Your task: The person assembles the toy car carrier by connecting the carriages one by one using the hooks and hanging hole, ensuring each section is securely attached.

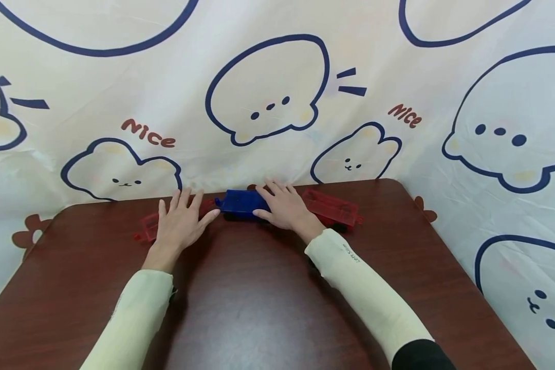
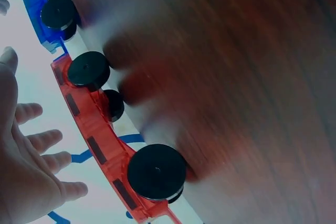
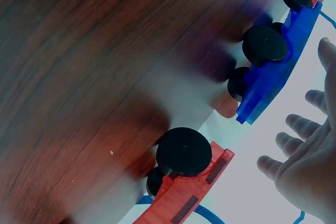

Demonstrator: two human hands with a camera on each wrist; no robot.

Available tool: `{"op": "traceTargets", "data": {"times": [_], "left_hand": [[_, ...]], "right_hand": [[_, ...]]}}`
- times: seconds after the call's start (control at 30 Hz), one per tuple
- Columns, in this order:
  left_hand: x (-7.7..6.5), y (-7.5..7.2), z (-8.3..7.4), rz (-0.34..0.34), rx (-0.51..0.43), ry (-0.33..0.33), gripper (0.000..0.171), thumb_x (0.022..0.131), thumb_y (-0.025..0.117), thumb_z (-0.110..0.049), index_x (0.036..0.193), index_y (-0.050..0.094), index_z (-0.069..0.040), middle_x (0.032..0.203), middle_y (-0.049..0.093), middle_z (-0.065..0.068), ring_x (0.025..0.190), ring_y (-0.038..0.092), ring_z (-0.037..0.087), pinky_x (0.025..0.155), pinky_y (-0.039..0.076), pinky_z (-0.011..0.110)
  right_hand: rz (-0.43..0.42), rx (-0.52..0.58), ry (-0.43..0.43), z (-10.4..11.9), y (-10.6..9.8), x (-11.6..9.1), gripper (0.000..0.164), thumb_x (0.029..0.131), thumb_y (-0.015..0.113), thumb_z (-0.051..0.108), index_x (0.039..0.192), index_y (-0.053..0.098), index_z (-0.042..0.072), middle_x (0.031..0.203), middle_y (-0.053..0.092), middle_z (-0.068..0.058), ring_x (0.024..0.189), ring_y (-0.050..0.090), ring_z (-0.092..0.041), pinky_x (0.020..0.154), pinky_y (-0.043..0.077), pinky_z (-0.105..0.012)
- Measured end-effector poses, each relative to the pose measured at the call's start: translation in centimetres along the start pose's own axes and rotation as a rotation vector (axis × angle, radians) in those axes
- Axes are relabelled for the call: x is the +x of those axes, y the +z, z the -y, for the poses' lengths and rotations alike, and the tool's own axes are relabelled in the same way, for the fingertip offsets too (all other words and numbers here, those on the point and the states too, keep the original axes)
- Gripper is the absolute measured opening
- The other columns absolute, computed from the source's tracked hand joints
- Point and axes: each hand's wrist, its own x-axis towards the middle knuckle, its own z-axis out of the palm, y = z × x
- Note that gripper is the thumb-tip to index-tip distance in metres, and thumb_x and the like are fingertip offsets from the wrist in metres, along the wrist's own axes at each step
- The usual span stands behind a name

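arms: both stretched forward | left grip: fingers spread | right grip: fingers extended, thumb apart

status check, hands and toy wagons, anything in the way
Left hand spread above left red toy wagon. Right hand spread above blue toy wagon, right end. Right red toy wagon apart from blue, no obstruction seen between them.

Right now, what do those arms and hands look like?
These are a person's ungloved hands: the left hand and right hand. A pale cream fabric left sleeve and matching right sleeve cover the forearms. Small dark lettering, too small to read surely, marks the right one near its cuff; black cloth shows farther up.
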Motion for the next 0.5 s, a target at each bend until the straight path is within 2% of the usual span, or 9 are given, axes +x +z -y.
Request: {"op": "traceTargets", "data": {"times": [0.3, 0.5], "left_hand": [[0.1, -0.2, 0.7, -0.019, -0.028, -0.020, 0.087, 0.098, 0.043, -0.068, 0.157, 0.032, -0.005, 0.160, 0.022, 0.032, 0.147, 0.013, 0.053, 0.113, 0.001, 0.075], [0.1, 0.1, 1.2, -0.031, -0.018, -0.029, 0.090, 0.096, 0.047, -0.069, 0.157, 0.033, -0.005, 0.159, 0.023, 0.032, 0.147, 0.014, 0.053, 0.112, 0.003, 0.076]], "right_hand": [[-0.029, 0.093, 0.018, 0.1, 0.1, 0.6, 0.073, 0.101, 0.045, 0.062, 0.161, 0.031, 0.022, 0.166, 0.025, -0.009, 0.153, 0.019, -0.030, 0.120, 0.017, -0.059], [0.000, 0.094, 0.033, 0.5, 0.3, 1.0, 0.073, 0.101, 0.045, 0.062, 0.161, 0.031, 0.024, 0.165, 0.028, -0.006, 0.152, 0.021, -0.028, 0.120, 0.018, -0.059]]}}
